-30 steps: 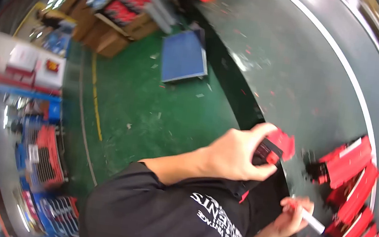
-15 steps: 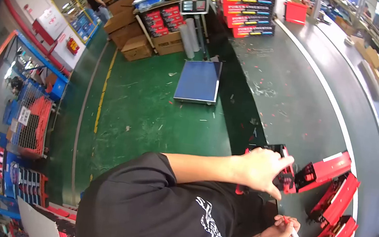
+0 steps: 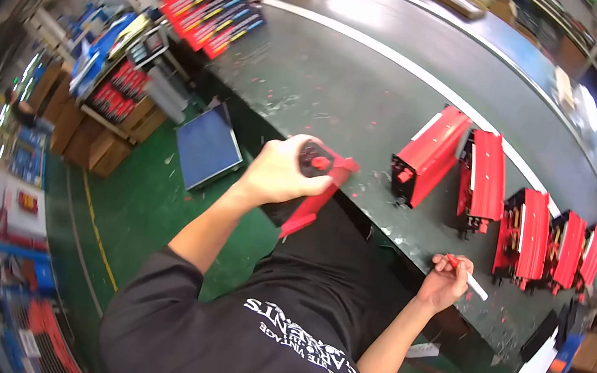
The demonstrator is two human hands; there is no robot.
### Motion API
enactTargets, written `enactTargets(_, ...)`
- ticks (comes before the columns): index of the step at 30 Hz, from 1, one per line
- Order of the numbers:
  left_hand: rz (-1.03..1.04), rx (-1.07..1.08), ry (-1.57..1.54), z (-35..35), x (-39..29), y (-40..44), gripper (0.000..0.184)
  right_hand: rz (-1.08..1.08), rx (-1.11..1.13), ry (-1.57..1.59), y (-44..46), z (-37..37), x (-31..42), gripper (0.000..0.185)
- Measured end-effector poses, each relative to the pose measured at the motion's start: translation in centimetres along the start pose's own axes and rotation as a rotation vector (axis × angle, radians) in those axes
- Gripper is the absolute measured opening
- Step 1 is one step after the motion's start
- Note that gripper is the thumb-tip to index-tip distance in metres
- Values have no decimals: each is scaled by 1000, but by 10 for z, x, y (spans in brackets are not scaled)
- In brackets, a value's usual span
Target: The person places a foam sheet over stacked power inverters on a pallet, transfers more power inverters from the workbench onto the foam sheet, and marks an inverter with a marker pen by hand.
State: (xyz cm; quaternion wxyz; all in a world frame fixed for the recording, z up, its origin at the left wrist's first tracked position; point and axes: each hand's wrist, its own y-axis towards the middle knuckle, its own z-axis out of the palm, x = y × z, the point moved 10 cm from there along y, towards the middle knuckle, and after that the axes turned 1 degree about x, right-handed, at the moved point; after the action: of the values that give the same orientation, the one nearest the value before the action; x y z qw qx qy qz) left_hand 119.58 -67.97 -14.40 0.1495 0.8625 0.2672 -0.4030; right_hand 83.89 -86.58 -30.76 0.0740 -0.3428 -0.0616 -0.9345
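Note:
My left hand (image 3: 276, 170) is wrapped round one end of a red and black power inverter (image 3: 320, 199), its black end face toward the thumb. This unit is tilted in the air over the bench's near edge, apart from the others. Close to that edge, my right hand (image 3: 445, 282) pinches a white marker pen (image 3: 476, 286) with a red part at the fingers. Several more red inverters stand in a row on the bench: one (image 3: 431, 155) is at the left end, one (image 3: 483, 178) beside it, and another (image 3: 523, 235) further right.
The dark workbench (image 3: 314, 74) has a white strip along its far side. Stacked red printed boxes (image 3: 199, 1) stand at the back left. A blue platform scale (image 3: 208, 147) sits on the green floor, near cartons (image 3: 109, 152). Behind these is a person (image 3: 20, 105).
My view has swung to the right. The inverter in my left hand is now lifted off the bench and nearer my body. My right hand still holds the marker pen.

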Motion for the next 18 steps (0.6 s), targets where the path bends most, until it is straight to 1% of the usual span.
enactTargets(2, -61, -4, -83, -10, 15, -2, 54, -5, 11, 33, -2, 1, 1, 11)
enactTargets(3, 18, -64, -162, -18, 19, -1, 51, -18, 16, 9, -4, 3, 3, 10)
enactTargets(4, 41, -120, -128, -30, 10, -1, 50, -34, 25, -30, -6, 5, 5, 9)
enactTargets(6, 136, -218, -218, -51, 8, 6, 48, -44, 60, -108, -8, 12, 3, 8)
enactTargets(8, 91, -263, -251, -70, -2, 18, 47, -49, 55, -205, -8, 15, 3, 8)
enactTargets(9, 100, -238, -294, -75, -2, 30, 46, -55, 68, -237, -8, 17, 1, 8)
enactTargets(10, 113, -229, -233, -82, -1, 44, 43, -59, 84, -264, -7, 20, -1, 9)
enactTargets(12, 26, -144, -64, -88, 18, 81, 40, -41, 89, -282, -7, 22, -4, 10)
enactTargets(14, -81, -7, -51, -80, 38, 122, 39, -42, 91, -300, -5, 24, -5, 10)
enactTargets(15, -107, 91, -137, -66, 58, 147, 39, -44, 95, -316, -6, 27, -5, 10)
enactTargets(16, -159, 165, -108, -54, 67, 167, 44, -40, 100, -336, -7, 27, -4, 9)
enactTargets(18, -327, 370, -28, -31, 98, 212, 32, -46, 122, -375, -6, 26, -5, 11)
